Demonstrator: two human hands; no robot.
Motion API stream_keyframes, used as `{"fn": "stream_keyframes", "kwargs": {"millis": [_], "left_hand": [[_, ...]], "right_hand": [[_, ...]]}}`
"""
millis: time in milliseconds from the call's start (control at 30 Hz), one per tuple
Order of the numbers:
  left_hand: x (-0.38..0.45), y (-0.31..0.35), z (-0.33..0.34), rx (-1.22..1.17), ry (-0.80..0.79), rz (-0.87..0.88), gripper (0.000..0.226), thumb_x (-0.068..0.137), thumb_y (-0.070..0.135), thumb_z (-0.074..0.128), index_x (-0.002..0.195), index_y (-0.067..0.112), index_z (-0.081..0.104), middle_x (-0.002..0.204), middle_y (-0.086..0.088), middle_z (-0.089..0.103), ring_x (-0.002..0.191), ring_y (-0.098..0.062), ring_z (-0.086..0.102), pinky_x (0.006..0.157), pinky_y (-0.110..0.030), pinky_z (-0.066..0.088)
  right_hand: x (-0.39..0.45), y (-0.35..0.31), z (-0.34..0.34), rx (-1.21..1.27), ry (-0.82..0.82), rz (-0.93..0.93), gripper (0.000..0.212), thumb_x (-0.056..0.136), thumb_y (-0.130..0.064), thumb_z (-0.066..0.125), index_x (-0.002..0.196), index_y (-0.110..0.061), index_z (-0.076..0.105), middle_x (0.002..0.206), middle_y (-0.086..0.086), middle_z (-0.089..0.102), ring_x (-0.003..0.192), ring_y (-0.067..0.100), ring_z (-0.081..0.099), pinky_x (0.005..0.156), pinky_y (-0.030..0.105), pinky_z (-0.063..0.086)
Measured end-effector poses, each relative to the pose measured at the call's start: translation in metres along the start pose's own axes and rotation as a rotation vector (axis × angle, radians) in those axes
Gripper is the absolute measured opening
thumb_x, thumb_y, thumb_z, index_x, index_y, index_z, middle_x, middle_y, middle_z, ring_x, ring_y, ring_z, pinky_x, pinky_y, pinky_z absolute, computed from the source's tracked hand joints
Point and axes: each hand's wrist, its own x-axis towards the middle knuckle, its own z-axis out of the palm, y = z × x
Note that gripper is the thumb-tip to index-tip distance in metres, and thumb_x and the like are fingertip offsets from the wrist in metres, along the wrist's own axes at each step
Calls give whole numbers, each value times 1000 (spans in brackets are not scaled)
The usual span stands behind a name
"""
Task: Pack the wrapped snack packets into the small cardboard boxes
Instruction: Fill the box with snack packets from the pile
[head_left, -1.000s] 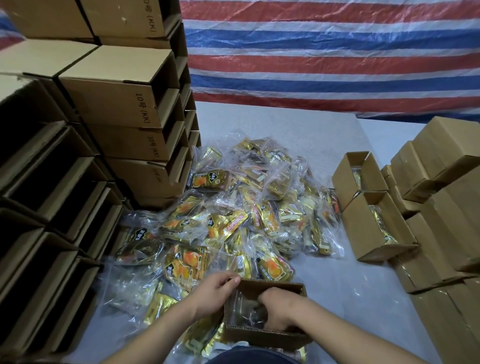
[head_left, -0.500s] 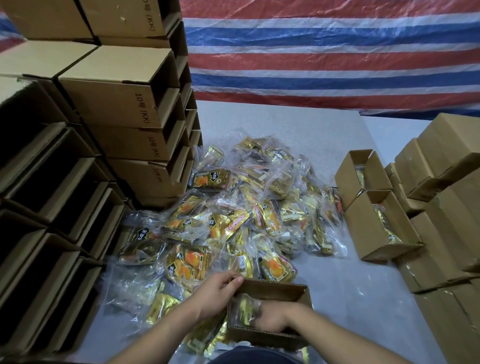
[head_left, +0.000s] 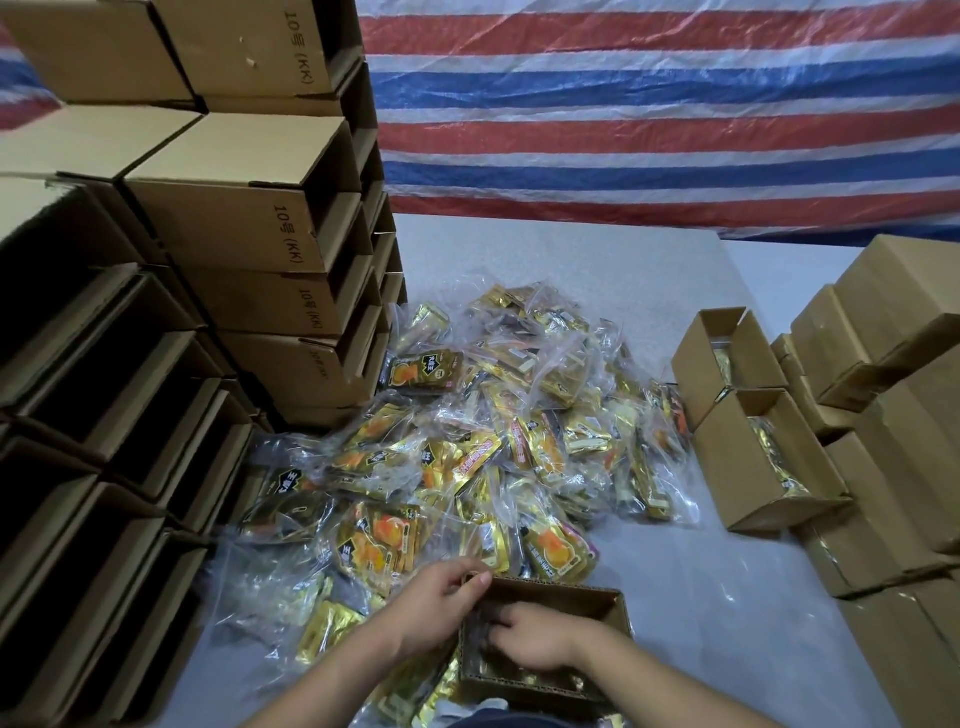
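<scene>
A small open cardboard box (head_left: 571, 597) stands at the near edge of the grey table, in front of me. My left hand (head_left: 441, 603) grips its left wall, fingers curled over the rim at the far left corner. My right hand (head_left: 530, 642) is down inside the box, its fingers lying on gold snack packets (head_left: 519, 675) there. A large loose pile of wrapped snack packets (head_left: 493, 441), gold and orange in clear plastic, covers the table just beyond the box.
Two open boxes (head_left: 769, 483) with packets inside sit right of the pile. Closed boxes (head_left: 909, 415) are stacked along the right edge. Tall stacks of empty boxes (head_left: 249, 228) wall off the left. A striped tarp (head_left: 623, 104) hangs behind.
My right hand has pushed a packet deeper into the box and now lies flatter on it. The left hand stays on the box's left wall.
</scene>
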Motion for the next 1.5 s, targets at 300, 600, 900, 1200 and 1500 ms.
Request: {"fn": "stream_keyframes", "kwargs": {"millis": [300, 600, 900, 1200, 1500], "left_hand": [[8, 8, -32, -43, 123, 10, 18, 100, 38, 50, 107, 32, 65, 86, 5, 70, 71, -2, 60, 65, -20, 52], [71, 22, -119, 340, 479, -82, 38, 98, 27, 55, 135, 16, 55, 131, -1, 60, 117, -17, 58, 101, -40, 50], [105, -17, -126, 730, 107, -433, 99, 80, 45, 69, 157, 21, 11, 162, -8, 17, 147, -33, 22, 117, -53, 25], [109, -35, -122, 705, 140, -476, 88, 85, 37, 66, 156, 27, 15, 161, -11, 19, 146, -37, 21, 118, -52, 26], [87, -6, -141, 358, 435, -335, 45, 102, 12, 39, 147, 17, 43, 127, -16, 62, 102, -27, 61, 83, -35, 50]], "right_hand": [[-66, -17, -68, 370, 303, -190, 21, 105, -26, 44, 105, -18, 64, 101, -1, 71, 89, 8, 70, 84, 25, 56], [-48, -4, -112, 371, 729, -123, 19, 102, -25, 49, 117, -28, 61, 114, -6, 65, 104, 12, 62, 95, 35, 52], [-46, 4, -98, 285, 641, -83, 14, 103, -27, 47, 102, -32, 61, 104, -1, 68, 95, 13, 64, 69, 16, 47], [-44, 17, -90, 292, 567, -57, 22, 104, -24, 47, 115, -16, 63, 101, -10, 65, 76, -18, 60, 57, 2, 41], [-40, 12, -96, 396, 566, -60, 22, 102, -32, 48, 98, -20, 66, 86, 1, 63, 70, 8, 56, 62, 21, 45]]}}
